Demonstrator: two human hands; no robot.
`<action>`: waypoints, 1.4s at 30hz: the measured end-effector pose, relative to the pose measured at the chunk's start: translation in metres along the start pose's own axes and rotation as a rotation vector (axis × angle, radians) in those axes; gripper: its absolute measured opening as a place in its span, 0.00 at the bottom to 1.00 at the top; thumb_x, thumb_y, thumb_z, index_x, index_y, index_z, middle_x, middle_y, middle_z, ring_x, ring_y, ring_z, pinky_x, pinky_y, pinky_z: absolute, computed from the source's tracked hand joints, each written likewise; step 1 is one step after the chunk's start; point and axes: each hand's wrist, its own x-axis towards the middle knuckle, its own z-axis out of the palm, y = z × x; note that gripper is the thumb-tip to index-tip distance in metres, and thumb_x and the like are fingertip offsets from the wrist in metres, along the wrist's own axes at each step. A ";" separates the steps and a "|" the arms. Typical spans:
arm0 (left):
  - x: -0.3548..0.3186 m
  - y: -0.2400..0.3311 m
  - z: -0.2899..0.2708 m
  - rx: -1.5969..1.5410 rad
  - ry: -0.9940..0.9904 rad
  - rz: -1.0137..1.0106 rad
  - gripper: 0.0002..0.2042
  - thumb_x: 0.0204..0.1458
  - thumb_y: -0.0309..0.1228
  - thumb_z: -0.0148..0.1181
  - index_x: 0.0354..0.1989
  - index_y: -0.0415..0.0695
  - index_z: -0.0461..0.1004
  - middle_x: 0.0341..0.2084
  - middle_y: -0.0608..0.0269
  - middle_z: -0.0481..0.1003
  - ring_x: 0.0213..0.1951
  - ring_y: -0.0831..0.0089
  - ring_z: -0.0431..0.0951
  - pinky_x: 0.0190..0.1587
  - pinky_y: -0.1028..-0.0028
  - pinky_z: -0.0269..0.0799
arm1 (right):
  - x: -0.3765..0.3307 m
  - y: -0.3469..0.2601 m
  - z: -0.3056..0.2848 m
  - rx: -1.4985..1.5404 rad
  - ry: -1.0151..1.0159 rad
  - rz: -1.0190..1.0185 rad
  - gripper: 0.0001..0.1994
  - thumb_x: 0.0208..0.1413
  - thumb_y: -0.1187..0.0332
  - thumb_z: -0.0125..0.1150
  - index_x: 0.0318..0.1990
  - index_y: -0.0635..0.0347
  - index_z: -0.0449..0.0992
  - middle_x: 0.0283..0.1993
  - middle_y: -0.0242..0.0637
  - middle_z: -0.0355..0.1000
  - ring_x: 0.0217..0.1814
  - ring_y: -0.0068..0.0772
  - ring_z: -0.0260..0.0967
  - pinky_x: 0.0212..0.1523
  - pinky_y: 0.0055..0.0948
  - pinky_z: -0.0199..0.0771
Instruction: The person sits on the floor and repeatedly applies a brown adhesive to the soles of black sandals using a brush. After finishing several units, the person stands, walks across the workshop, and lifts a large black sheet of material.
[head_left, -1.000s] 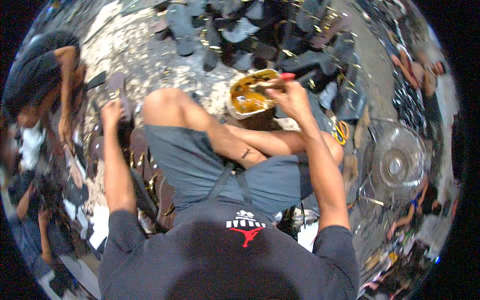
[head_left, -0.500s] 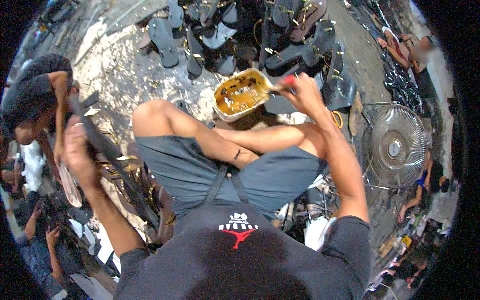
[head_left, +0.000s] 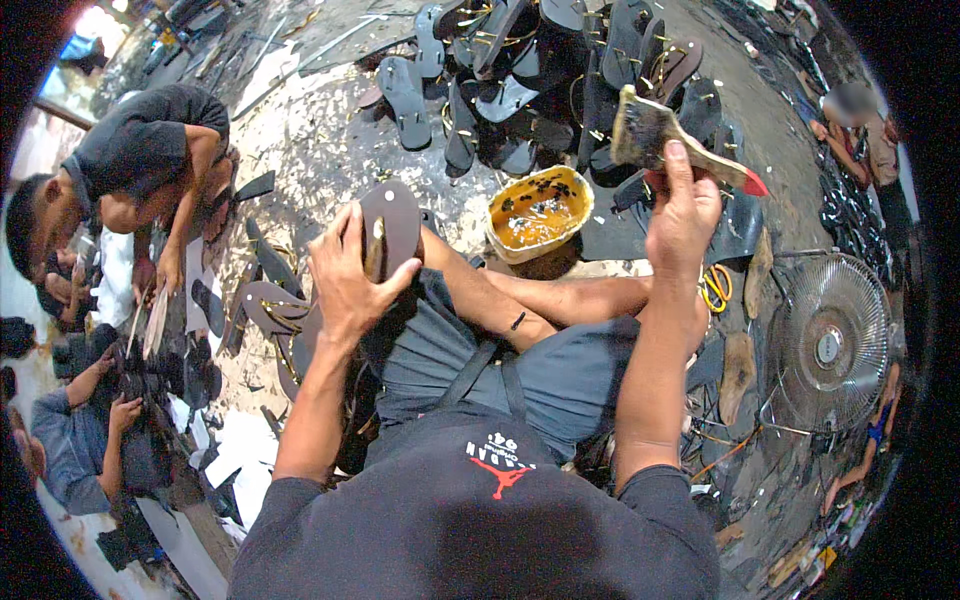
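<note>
Scuffed ground (head_left: pixel 320 130) strewn with sandals, one dark sandal and a brush in hand

Across the ground, a heap of dark sandals (head_left: pixel 405 100) with gold-coloured straps spreads beyond the seated person's legs; a wire-caged fan (head_left: pixel 828 345) stands at the right, and a co-worker (head_left: pixel 150 160) bends over at the left. Above the left knee, the left hand (head_left: pixel 345 280) grips a dark brown sandal (head_left: pixel 402 215), fingers along its left edge and thumb across its lower right. The sandal's long axis runs away from the body, its rounded end pointing forward. The right hand (head_left: pixel 685 225), raised past the right shin, has its fingers closed round a brush (head_left: pixel 645 130); the brush lies slantwise, broad end up and left, red handle tip down and right. Between the hands, farther out, sits a pale tub (head_left: pixel 515 252) of amber paste. Yellow-handled scissors (head_left: pixel 716 288) lie near the right knee.
</note>
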 end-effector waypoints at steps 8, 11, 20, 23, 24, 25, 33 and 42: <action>0.008 0.043 -0.019 -2.099 -0.161 -0.603 0.33 0.59 0.57 0.48 0.59 0.39 0.69 0.46 0.54 0.78 0.45 0.64 0.80 0.50 0.64 0.78 | -0.110 -0.019 0.100 0.257 -0.373 0.010 0.14 0.61 0.71 0.65 0.53 0.62 0.75 0.50 0.33 0.75 0.51 0.24 0.71 0.54 0.26 0.70; 0.003 0.083 -0.017 -2.215 0.059 -0.850 0.31 0.60 0.59 0.46 0.57 0.43 0.70 0.45 0.54 0.78 0.43 0.64 0.80 0.46 0.64 0.79 | -0.123 0.000 0.110 -0.058 -0.466 -0.151 0.12 0.59 0.73 0.64 0.50 0.62 0.75 0.46 0.39 0.76 0.49 0.36 0.74 0.51 0.34 0.73; -0.024 0.055 -0.003 -2.424 -0.030 -0.532 0.28 0.60 0.54 0.47 0.59 0.44 0.70 0.56 0.55 0.73 0.54 0.58 0.75 0.60 0.54 0.69 | -0.118 0.009 0.074 -0.226 -0.455 -0.058 0.12 0.62 0.68 0.61 0.51 0.61 0.76 0.48 0.37 0.78 0.50 0.31 0.74 0.53 0.32 0.73; -0.031 0.065 0.004 -2.610 -0.186 -0.636 0.31 0.60 0.55 0.48 0.63 0.44 0.66 0.58 0.54 0.72 0.53 0.61 0.75 0.57 0.59 0.71 | -0.092 0.007 0.059 -0.171 -0.258 -0.055 0.11 0.63 0.66 0.61 0.48 0.61 0.77 0.45 0.37 0.77 0.47 0.29 0.74 0.51 0.30 0.73; -0.035 0.068 0.002 -2.659 -0.269 -0.668 0.33 0.60 0.56 0.48 0.65 0.44 0.63 0.59 0.54 0.71 0.52 0.62 0.75 0.55 0.61 0.72 | -0.085 -0.011 0.065 -0.111 -0.219 -0.078 0.11 0.64 0.65 0.61 0.48 0.61 0.78 0.46 0.36 0.77 0.47 0.28 0.74 0.51 0.30 0.73; -0.037 0.074 0.002 -2.770 -0.388 -0.655 0.35 0.60 0.58 0.49 0.67 0.43 0.60 0.60 0.54 0.70 0.51 0.64 0.75 0.52 0.64 0.74 | -0.086 -0.015 0.065 -0.099 -0.246 -0.106 0.12 0.64 0.65 0.61 0.48 0.63 0.77 0.45 0.35 0.77 0.47 0.27 0.73 0.51 0.28 0.72; -0.048 0.097 -0.003 -1.834 -0.564 -0.748 0.60 0.36 0.67 0.70 0.69 0.32 0.55 0.59 0.56 0.69 0.47 0.73 0.75 0.48 0.74 0.76 | -0.118 -0.001 0.063 -0.123 -0.269 -0.074 0.13 0.63 0.70 0.63 0.52 0.67 0.74 0.49 0.37 0.76 0.51 0.24 0.72 0.53 0.25 0.71; -0.019 0.107 -0.001 -1.883 -0.272 -0.633 0.44 0.51 0.50 0.67 0.69 0.34 0.55 0.62 0.49 0.66 0.56 0.68 0.74 0.51 0.71 0.76 | -0.103 -0.008 0.069 -0.117 -0.287 -0.130 0.12 0.61 0.68 0.64 0.49 0.62 0.78 0.45 0.33 0.78 0.46 0.28 0.75 0.49 0.30 0.74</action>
